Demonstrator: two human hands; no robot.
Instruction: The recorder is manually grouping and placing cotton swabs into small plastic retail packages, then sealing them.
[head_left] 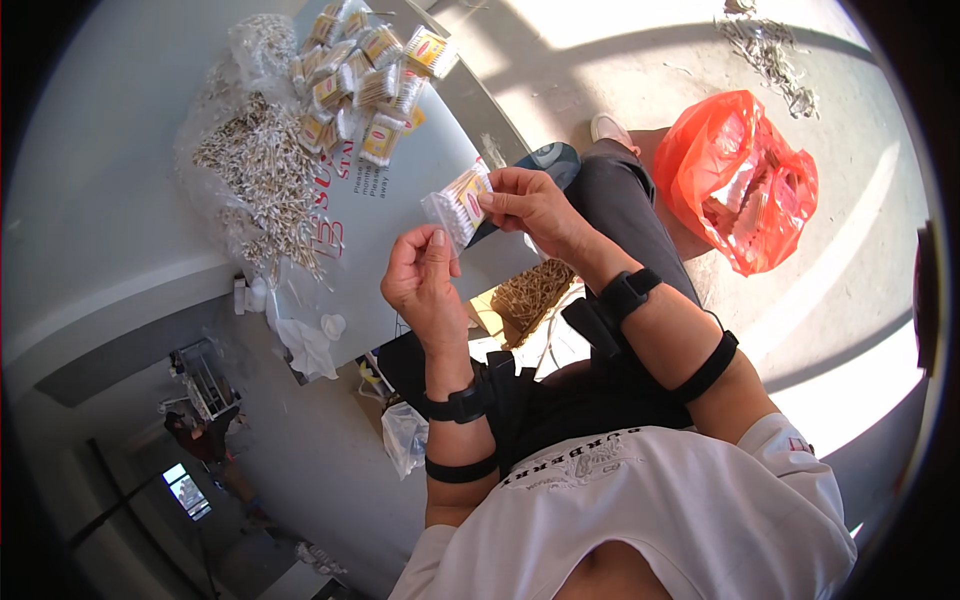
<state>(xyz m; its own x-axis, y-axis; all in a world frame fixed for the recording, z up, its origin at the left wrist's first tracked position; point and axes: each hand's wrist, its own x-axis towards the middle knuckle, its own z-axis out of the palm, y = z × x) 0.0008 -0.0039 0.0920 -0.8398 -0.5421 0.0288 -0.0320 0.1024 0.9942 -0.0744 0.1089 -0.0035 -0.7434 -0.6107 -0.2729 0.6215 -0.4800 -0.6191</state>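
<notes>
Small clear plastic packet of cotton swabs (459, 203) held in the air between both hands, just off the near edge of the bench (120, 200), above the person's lap.

Right hand (530, 205): fingers closed on the packet's right end, thumb on top. Left hand (420, 275): thumb and forefinger pinched on the lower left corner of the film.

Handling, judged: very light; the film is thin, soft and likely slick, so it will crumple or slide under a loose pinch. The swab bundle inside gives a firmer core. Best hold looks to be across the filled middle, or at the flat film margins as now, with both hands.

On the bench's far edge: a heap of like filled packets (370, 75), and beside it loose swabs (265, 180) on clear sheet. On the floor to the right, an orange plastic bag (740, 180).
</notes>
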